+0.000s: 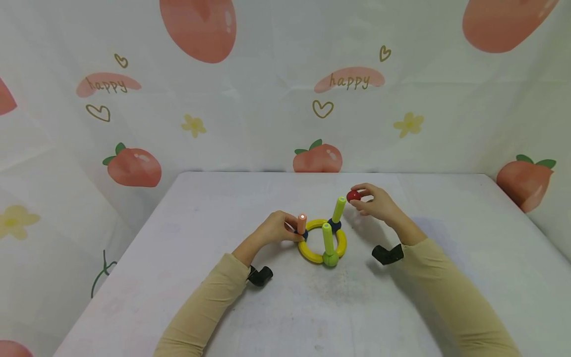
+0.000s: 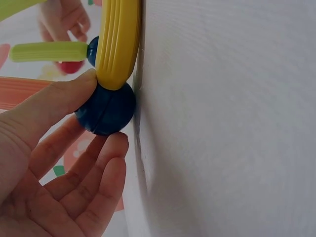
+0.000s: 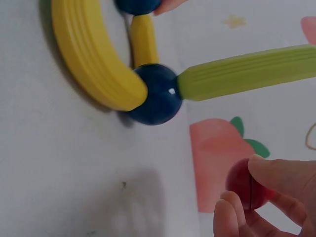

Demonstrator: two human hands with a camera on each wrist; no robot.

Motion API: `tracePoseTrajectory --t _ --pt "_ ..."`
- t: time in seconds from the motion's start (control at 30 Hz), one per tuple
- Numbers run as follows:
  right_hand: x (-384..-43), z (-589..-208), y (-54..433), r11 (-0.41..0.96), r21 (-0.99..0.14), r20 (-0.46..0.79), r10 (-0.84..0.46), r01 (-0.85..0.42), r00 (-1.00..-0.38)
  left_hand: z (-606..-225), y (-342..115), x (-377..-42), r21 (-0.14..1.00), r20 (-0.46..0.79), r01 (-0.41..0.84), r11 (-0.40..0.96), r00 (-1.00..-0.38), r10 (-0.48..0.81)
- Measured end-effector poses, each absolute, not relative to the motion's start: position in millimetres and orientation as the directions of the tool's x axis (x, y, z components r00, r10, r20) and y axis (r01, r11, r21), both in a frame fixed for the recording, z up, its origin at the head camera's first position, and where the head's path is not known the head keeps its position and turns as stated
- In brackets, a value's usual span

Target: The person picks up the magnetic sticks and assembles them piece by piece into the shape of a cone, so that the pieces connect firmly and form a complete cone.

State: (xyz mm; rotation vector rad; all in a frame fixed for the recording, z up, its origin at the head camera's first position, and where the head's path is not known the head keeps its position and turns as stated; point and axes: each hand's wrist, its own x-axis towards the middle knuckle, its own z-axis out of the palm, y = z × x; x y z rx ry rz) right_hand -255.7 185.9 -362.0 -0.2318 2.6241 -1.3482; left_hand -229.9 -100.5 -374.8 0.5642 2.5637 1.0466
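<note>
My left hand (image 1: 277, 229) pinches a dark blue ball (image 2: 106, 112) between thumb and fingers. That ball is a joint in a ring of curved yellow rods (image 1: 311, 256) lying on the table. From it rises an orange rod (image 1: 302, 225). Another blue ball (image 3: 157, 96) at the ring's far side carries an upright light green rod (image 3: 247, 74). A green ball (image 1: 330, 259) at the near side bears a second light green rod (image 1: 328, 239). Above the table, to the right of the far rod's top, my right hand (image 1: 378, 204) holds a red ball (image 3: 245, 185) in its fingertips.
The white tabletop (image 1: 312, 317) extends around the ring. Behind it hangs a white cloth (image 1: 267, 99) printed with peaches, flowers and words. Black wrist-worn pieces stick out by the left cuff (image 1: 260, 275) and the right cuff (image 1: 387, 254).
</note>
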Motion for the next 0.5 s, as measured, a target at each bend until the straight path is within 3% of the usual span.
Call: tracePoseTrajectory --t 0.5 --pt "-227 -331 189 0.528 -0.842 -0.021 -0.235 -0.11 -0.972 -375 -98 -230 0.722 -0.136 0.23 0.652 -0.877 0.461"
